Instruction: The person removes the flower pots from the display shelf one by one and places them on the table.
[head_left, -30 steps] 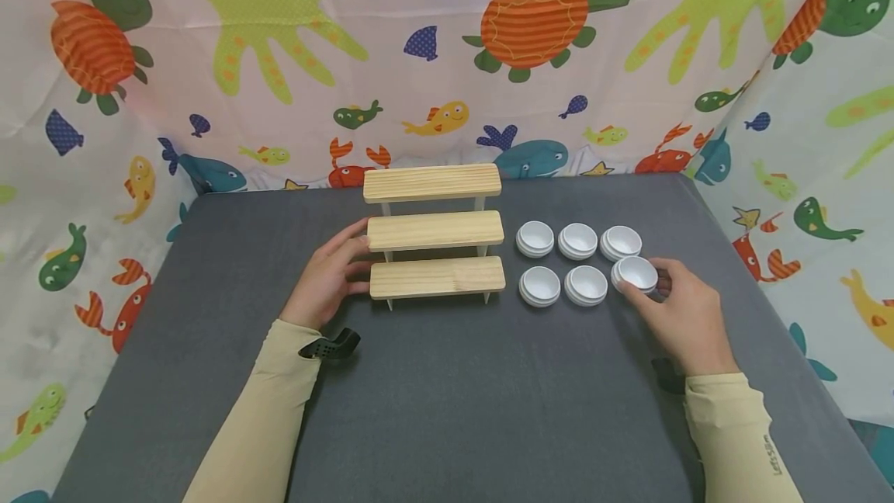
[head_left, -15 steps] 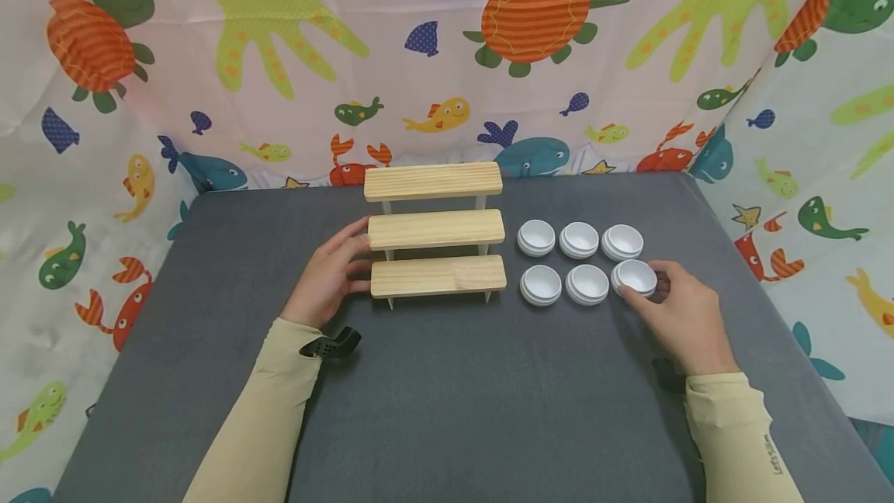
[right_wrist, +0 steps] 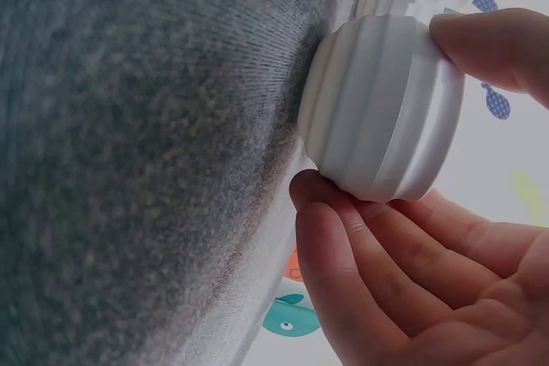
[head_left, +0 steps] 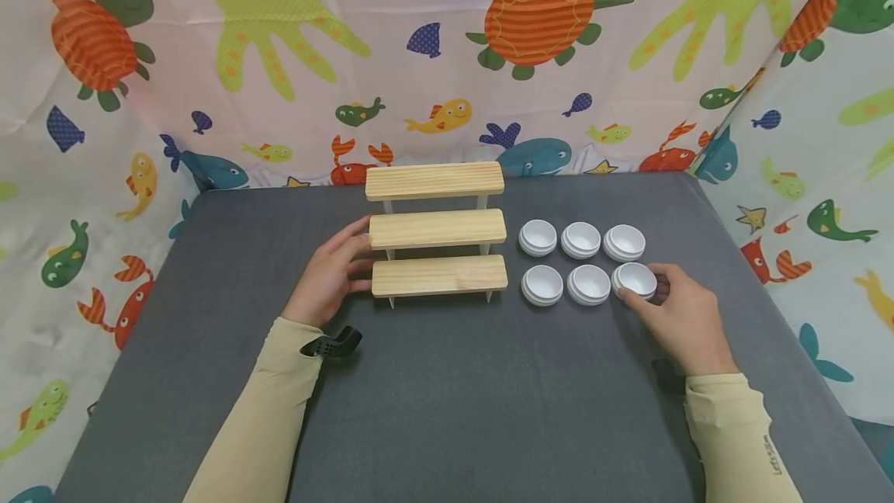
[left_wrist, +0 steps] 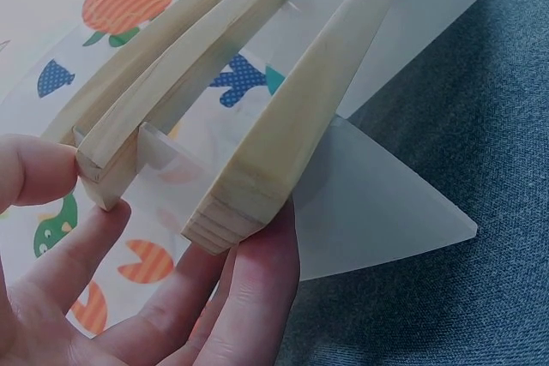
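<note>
A three-tier display stand [head_left: 438,230] of pale wooden boards on translucent side supports stands at the middle back. My left hand [head_left: 328,278] holds its left end; the left wrist view shows the thumb [left_wrist: 34,171] and index finger [left_wrist: 90,242] at the middle board's end, other fingers under the lowest board [left_wrist: 283,135]. On the right, my right hand [head_left: 680,313] pinches a stack of white bowls [head_left: 635,280] between thumb and fingers. This stack, whose sides look ridged in the right wrist view, is at the front row's right end.
More stacks of white bowls [head_left: 589,286] stand in two rows between the stand and my right hand, close together. Grey cloth [head_left: 475,402] covers the table. A printed sea-animal curtain [head_left: 433,37] rises at the back and both sides.
The bowl stack in my right hand has shifted slightly toward me and closer to its left neighbour. My left hand stays on the stand.
</note>
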A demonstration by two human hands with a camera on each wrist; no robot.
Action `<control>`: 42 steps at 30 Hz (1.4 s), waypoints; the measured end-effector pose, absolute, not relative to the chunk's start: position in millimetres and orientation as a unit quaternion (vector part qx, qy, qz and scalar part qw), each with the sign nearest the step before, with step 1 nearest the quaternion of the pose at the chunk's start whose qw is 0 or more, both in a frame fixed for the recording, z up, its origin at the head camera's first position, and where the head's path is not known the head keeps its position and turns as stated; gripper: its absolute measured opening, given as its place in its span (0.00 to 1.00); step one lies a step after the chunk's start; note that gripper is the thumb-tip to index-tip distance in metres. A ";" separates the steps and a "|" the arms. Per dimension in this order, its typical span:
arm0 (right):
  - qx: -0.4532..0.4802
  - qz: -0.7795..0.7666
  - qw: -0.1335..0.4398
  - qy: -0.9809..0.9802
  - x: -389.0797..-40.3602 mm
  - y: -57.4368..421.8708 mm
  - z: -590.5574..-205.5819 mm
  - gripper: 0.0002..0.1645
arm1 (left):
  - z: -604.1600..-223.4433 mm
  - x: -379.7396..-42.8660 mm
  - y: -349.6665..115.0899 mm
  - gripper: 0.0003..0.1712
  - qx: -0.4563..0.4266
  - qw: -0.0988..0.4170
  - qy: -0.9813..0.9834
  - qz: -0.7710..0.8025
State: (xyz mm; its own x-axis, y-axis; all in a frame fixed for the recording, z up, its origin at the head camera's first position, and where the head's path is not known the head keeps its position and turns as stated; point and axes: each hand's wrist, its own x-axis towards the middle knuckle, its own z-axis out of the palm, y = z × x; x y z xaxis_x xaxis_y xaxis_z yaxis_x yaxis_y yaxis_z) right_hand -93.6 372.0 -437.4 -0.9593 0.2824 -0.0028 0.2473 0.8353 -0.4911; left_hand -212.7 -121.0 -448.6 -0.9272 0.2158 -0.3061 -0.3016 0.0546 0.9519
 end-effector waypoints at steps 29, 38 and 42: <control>-0.137 0.261 0.008 -0.955 -97.8 374.9 -440.9 0.46 | -447.3 -208.6 -120.7 0.32 -0.043 0.179 0.711 0.679; -0.135 0.266 0.001 -0.955 -97.2 377.2 -439.0 0.51 | -444.8 -209.7 -125.6 0.33 -0.045 0.179 0.732 0.656; -0.133 0.256 0.014 -0.957 -95.1 376.5 -436.7 0.53 | -440.4 -207.3 -135.5 0.36 -0.041 0.177 0.752 0.634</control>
State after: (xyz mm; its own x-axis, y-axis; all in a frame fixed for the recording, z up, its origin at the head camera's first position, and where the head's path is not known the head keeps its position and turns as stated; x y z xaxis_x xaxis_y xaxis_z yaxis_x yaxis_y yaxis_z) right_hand -95.1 376.5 -436.7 -0.9640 0.2624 -0.0418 0.2483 0.8334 -0.4938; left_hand -207.3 -135.5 -440.4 -0.9339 0.1634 -0.3180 -0.2860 0.1925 0.9387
